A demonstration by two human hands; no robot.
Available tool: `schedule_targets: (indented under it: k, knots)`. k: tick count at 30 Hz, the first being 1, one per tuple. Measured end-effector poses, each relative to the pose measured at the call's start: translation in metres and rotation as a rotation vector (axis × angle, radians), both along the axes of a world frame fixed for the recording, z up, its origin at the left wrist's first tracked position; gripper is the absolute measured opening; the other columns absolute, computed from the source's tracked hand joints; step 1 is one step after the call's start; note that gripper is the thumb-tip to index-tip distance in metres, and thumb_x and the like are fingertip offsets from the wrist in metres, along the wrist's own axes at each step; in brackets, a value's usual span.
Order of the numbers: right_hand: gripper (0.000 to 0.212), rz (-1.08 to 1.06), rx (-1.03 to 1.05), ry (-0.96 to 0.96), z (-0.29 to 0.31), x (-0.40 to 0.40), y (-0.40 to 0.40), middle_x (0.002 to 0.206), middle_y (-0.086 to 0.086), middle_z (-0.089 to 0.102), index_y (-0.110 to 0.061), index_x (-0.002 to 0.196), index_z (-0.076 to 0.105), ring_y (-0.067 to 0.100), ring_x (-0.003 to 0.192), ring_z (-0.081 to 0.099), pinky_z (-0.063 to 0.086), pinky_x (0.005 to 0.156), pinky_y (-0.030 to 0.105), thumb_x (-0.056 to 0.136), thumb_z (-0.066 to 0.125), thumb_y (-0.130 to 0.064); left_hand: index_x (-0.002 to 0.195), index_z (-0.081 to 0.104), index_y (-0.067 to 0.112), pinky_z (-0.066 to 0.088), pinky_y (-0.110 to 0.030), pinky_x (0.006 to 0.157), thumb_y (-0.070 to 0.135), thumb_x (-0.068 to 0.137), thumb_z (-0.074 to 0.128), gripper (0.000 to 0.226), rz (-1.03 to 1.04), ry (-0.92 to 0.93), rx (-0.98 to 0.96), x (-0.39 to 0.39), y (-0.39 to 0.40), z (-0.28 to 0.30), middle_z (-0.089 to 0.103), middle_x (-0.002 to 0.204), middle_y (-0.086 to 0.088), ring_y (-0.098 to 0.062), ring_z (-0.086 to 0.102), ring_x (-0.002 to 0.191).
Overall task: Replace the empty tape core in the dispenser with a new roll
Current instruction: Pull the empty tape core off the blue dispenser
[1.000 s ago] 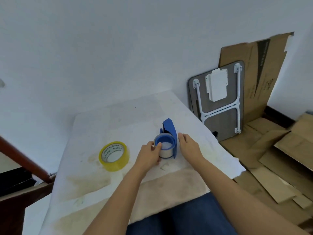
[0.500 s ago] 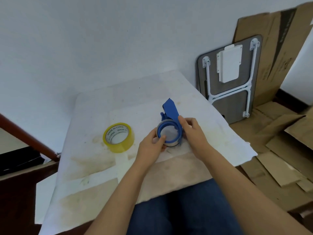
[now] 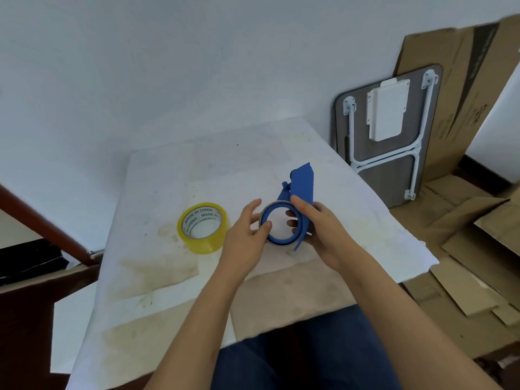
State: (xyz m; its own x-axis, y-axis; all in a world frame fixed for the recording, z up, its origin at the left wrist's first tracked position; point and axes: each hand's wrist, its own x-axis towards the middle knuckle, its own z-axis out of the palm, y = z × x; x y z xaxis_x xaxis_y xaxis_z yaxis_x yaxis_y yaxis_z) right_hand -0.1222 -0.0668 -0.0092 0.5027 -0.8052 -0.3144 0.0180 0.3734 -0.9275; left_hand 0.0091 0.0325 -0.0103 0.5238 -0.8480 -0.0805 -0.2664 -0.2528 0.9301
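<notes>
A blue tape dispenser (image 3: pixel 302 190) is held up off the table, tilted so its round hub faces me. My right hand (image 3: pixel 318 226) grips its body, with fingertips showing through the ring. My left hand (image 3: pixel 247 229) pinches the left rim of the thin empty core (image 3: pixel 274 203) seated around the hub. A new yellow tape roll (image 3: pixel 203 227), printed "MADE IN CHINA" on its inner core, lies flat on the white table (image 3: pixel 174 175) to the left of my hands.
The table is covered with stained white paper. A folded grey table (image 3: pixel 394 164) with white legs leans on the wall at right, with cardboard sheets (image 3: pixel 464 249) behind it and on the floor. A brown wooden rail (image 3: pixel 42 220) runs at left.
The dispenser has been lifted from the table and turned so its hub faces me. Both hands rose with it; my left thumb now sits on the core's rim.
</notes>
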Motion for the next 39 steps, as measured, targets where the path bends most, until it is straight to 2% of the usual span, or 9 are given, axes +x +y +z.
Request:
schedule_targets:
  k: [5, 9, 14, 18, 20, 22, 25, 30, 39]
  knots:
    - [0.055, 0.091, -0.064, 0.062, 0.008, -0.006, -0.002, 0.110, 0.014, 0.071, -0.011, 0.123, 0.050, 0.030, 0.102, 0.071, 0.059, 0.087, 0.038, 0.081, 0.073, -0.038, 0.130, 0.062, 0.031, 0.057, -0.037, 0.095, 0.013, 0.099, 0.054, 0.036, 0.006, -0.065, -0.037, 0.009, 0.005, 0.003, 0.070, 0.119, 0.010, -0.015, 0.067, 0.107]
    - [0.055, 0.156, -0.112, 0.126, 0.016, -0.011, -0.004, 0.114, 0.014, 0.067, -0.015, 0.125, 0.048, 0.032, 0.104, 0.068, 0.059, 0.088, 0.040, 0.082, 0.073, -0.037, 0.132, 0.060, 0.029, 0.049, -0.016, 0.078, 0.014, 0.101, 0.052, 0.036, 0.014, -0.209, -0.035, 0.016, 0.004, 0.008, 0.069, 0.111, 0.009, -0.017, 0.065, 0.101]
    - [0.048, 0.129, -0.091, 0.100, 0.025, -0.015, -0.008, 0.111, 0.012, 0.068, -0.018, 0.119, 0.050, 0.026, 0.094, 0.069, 0.060, 0.082, 0.037, 0.081, 0.073, -0.037, 0.146, 0.043, 0.037, 0.051, -0.031, 0.082, 0.023, 0.103, 0.049, 0.046, -0.028, -0.306, -0.046, 0.012, 0.002, 0.015, 0.067, 0.116, 0.007, -0.019, 0.063, 0.097]
    - [0.052, 0.086, -0.071, 0.076, 0.028, -0.015, -0.008, 0.112, 0.013, 0.068, -0.015, 0.122, 0.051, 0.032, 0.100, 0.069, 0.060, 0.083, 0.037, 0.081, 0.072, -0.039, 0.154, 0.019, 0.042, 0.036, -0.021, 0.111, 0.040, 0.093, 0.063, 0.075, -0.129, -0.273, -0.116, 0.001, 0.004, 0.026, 0.029, 0.160, 0.017, 0.001, 0.033, 0.142]
    - [0.053, 0.085, -0.070, 0.067, 0.029, -0.015, -0.008, 0.109, 0.011, 0.069, -0.014, 0.123, 0.050, 0.030, 0.099, 0.069, 0.060, 0.085, 0.038, 0.081, 0.072, -0.039, 0.155, 0.010, 0.042, 0.027, -0.004, 0.106, 0.036, 0.088, 0.070, 0.090, -0.252, -0.362, -0.079, -0.002, 0.007, 0.029, 0.003, 0.165, 0.023, 0.017, 0.014, 0.142]
    - [0.052, 0.080, -0.069, 0.073, 0.032, -0.014, -0.008, 0.105, 0.008, 0.069, -0.016, 0.122, 0.050, 0.027, 0.097, 0.068, 0.059, 0.087, 0.039, 0.082, 0.071, -0.040, 0.157, 0.004, 0.039, 0.026, -0.005, 0.106, 0.030, 0.086, 0.073, 0.099, -0.333, -0.478, -0.043, -0.003, 0.008, 0.028, -0.008, 0.165, 0.025, 0.013, 0.008, 0.146]
    - [0.053, 0.082, -0.080, 0.101, 0.034, -0.012, -0.007, 0.106, 0.006, 0.068, -0.018, 0.121, 0.049, 0.026, 0.100, 0.068, 0.058, 0.089, 0.040, 0.081, 0.069, -0.048, 0.159, 0.006, 0.028, 0.025, -0.020, 0.118, 0.029, 0.087, 0.073, 0.099, -0.266, -0.521, -0.058, -0.005, 0.005, 0.026, 0.002, 0.167, 0.015, -0.002, 0.010, 0.152]
    - [0.054, 0.087, -0.036, 0.069, 0.033, -0.014, -0.003, 0.108, 0.008, 0.068, -0.016, 0.123, 0.050, 0.028, 0.099, 0.069, 0.060, 0.085, 0.038, 0.083, 0.066, -0.047, 0.157, 0.020, 0.028, 0.029, 0.009, 0.090, 0.027, 0.082, 0.078, 0.095, -0.198, -0.472, -0.077, -0.002, 0.003, 0.020, 0.028, 0.152, 0.005, 0.004, 0.036, 0.125]
    - [0.040, 0.187, 0.041, -0.032, 0.029, -0.025, -0.006, 0.122, 0.016, 0.062, -0.019, 0.123, 0.053, 0.034, 0.106, 0.066, 0.056, 0.092, 0.046, 0.087, 0.067, -0.027, 0.150, 0.027, 0.039, 0.033, 0.008, 0.086, 0.024, 0.078, 0.082, 0.092, -0.220, -0.419, -0.105, 0.005, 0.006, 0.016, 0.034, 0.143, 0.011, 0.012, 0.041, 0.115]
